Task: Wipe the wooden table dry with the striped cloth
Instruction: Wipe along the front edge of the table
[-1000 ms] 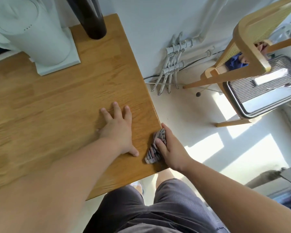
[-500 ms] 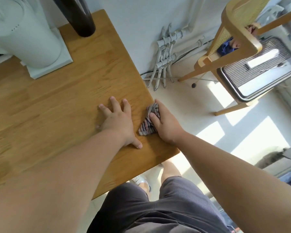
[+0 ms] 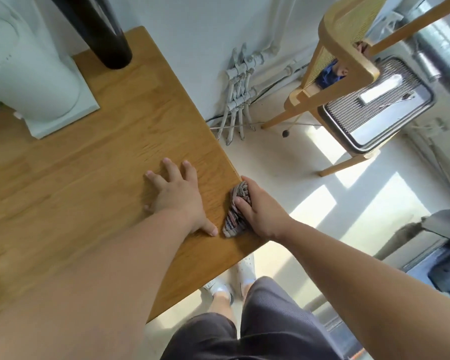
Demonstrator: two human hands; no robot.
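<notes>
One bunched striped cloth is lying at the right edge of the wooden table, close to its near corner. The right hand is gripping it, with the fingers curling over the top of the bundle and the thumb pressing in from the table side (part of that hand is hanging past the edge, over the floor). Just beside the cloth, the left hand is resting palm down on the wood, fingers straight and spread, holding nothing. Its thumb tip is lying very near the cloth's lower end, though whether they are touching is not showing clearly.

Farther along the table, a white appliance is standing on a square base, and a black cylinder is standing near it, running out of the top of the view. Off the table's right edge, white pipes are running down the wall to the floor. Well apart to the right, a wooden chair is standing by a grey slatted unit, with sunlight falling in patches on the pale floor. At the near edge, the person is wearing dark shorts and pale shoes.
</notes>
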